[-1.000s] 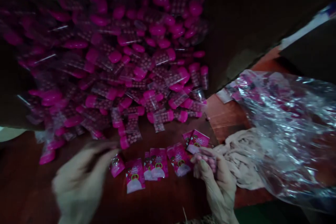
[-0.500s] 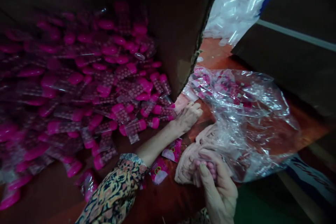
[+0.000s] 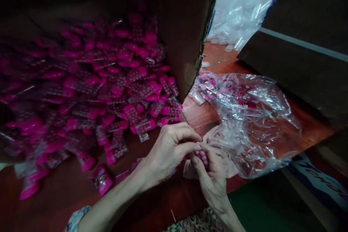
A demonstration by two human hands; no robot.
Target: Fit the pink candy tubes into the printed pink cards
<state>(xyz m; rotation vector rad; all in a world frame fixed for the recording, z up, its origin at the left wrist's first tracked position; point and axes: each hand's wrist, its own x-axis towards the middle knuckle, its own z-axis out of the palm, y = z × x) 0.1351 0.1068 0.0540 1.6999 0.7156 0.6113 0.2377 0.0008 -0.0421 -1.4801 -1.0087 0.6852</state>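
Observation:
My right hand [image 3: 212, 170] is closed round a small clear packet of pink beads [image 3: 202, 156], low in the middle of the view. My left hand [image 3: 170, 148] meets it from the left, thumb and forefinger pinched on the packet's top. Both hands hover over a red-brown table [image 3: 206, 116], just in front of a beige cloth [image 3: 217, 145]. A big heap of pink-capped bead packets [image 3: 108, 87] spills out of a cardboard box [image 3: 187, 43] to the left.
A crumpled clear plastic bag [image 3: 252, 116] with more pink packets lies right of my hands. Small pink sachets [image 3: 102, 179] lie on the table near my left forearm. White plastic [image 3: 244, 3] and a dark box [image 3: 299, 58] stand at the back right.
My left hand has drawn back from the foot of the cardboard box to my right hand and pinched the packet held there. The view has shifted slightly.

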